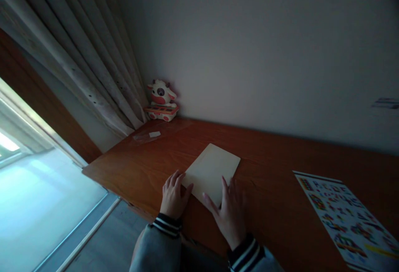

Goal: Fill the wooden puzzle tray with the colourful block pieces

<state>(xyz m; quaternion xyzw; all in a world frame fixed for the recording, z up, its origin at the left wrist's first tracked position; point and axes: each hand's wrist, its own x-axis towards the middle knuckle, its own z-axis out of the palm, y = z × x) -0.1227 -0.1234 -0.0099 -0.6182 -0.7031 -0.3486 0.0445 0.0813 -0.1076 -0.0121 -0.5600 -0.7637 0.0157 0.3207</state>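
A cream-coloured flat rectangular board or sheet (212,171) lies at an angle on the brown wooden table (149,160). At its near left corner rests my left hand (175,195), fingers bent and thumb apart, touching the edge. Over the near right part of the sheet is my right hand (228,214), its thumb and fingers spread and slightly blurred. Neither hand is closed around anything.
A cow-shaped toy with a keyboard (161,101) stands at the back left corner. Near it lies a clear plastic wrapper with a white label (154,134). A colourful printed sheet (349,218) lies on the right. A curtain (81,56) hangs at the left.
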